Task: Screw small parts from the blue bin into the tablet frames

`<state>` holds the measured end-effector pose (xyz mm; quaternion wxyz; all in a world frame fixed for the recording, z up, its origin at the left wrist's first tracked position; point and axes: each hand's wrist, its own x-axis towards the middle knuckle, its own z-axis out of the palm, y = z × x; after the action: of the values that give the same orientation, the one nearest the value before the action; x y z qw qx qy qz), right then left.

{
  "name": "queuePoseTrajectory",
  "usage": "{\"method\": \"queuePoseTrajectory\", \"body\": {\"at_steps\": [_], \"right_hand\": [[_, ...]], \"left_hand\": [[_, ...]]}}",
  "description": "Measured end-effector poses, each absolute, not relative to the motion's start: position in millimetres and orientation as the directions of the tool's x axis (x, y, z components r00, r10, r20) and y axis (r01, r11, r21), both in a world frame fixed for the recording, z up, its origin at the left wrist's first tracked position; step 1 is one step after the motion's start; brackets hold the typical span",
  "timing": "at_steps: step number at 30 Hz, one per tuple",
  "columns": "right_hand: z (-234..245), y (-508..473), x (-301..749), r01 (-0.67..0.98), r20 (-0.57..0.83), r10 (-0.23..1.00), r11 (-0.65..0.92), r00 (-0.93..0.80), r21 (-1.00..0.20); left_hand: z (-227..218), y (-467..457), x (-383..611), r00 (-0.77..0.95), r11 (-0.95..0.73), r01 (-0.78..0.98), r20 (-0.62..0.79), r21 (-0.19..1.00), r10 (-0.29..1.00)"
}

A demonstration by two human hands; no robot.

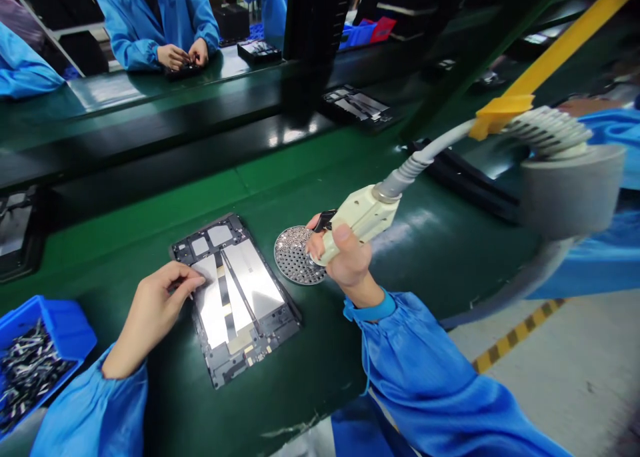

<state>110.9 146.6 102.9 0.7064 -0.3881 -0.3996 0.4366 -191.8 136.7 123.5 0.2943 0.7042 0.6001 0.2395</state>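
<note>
My left hand (160,303) rests over the edge of a black tablet frame (250,277) with silver foil panels, its fingertips pinching a small dark part (189,291). My right hand (345,257) grips a cream electric screwdriver (363,217), which has a grey cable at its rear. Its tip is hidden behind my hand, close to a round perforated metal screw plate (293,257) holding many small screws. The plate lies on the green belt beside the frame, and my right hand partly covers its edge.
A blue bin (50,310) of small dark and silver parts sits at lower left. Another frame (355,103) lies farther along the belt. A grey spring balancer (565,177) hangs at right, and a co-worker's hands (183,55) work across the line.
</note>
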Motion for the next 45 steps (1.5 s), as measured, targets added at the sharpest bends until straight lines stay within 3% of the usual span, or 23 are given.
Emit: {"method": "queuePoseTrajectory", "body": {"at_steps": [4, 8, 15, 21, 27, 34, 38, 45], "right_hand": [[98, 147, 110, -0.276, 0.240, 0.921, 0.327, 0.306, -0.904], [95, 145, 113, -0.262, 0.256, 0.926, 0.329, 0.278, -0.907], [111, 137, 133, -0.344, 0.270, 0.932, 0.342, 0.241, -0.874], [111, 130, 131, -0.320, 0.255, 0.932, 0.331, 0.258, -0.888], [102, 132, 133, -0.335, 0.280, 0.930, 0.349, 0.238, -0.875], [92, 136, 134, -0.297, 0.267, 0.929, 0.339, 0.256, -0.893], [87, 140, 134, -0.287, 0.255, 0.933, 0.324, 0.253, -0.901], [86, 139, 133, -0.276, 0.237, 0.939, 0.303, 0.247, -0.912]], "left_hand": [[120, 141, -199, 0.054, -0.011, 0.673, -0.034, 0.739, 0.998], [112, 141, -206, 0.032, -0.010, 0.709, -0.017, 0.705, 0.999], [103, 150, -206, -0.011, -0.017, 0.871, 0.053, 0.491, 0.999], [99, 153, -175, -0.050, 0.048, 0.906, -0.006, 0.420, 0.999], [87, 148, -164, 0.012, -0.028, 0.888, 0.037, 0.460, 0.999], [95, 163, -191, 0.002, -0.081, 0.772, 0.125, 0.631, 0.992], [101, 188, -224, -0.013, -0.073, 0.810, 0.142, 0.582, 0.990], [78, 206, -227, 0.151, -0.192, 0.834, 0.121, 0.518, 0.981]]}}
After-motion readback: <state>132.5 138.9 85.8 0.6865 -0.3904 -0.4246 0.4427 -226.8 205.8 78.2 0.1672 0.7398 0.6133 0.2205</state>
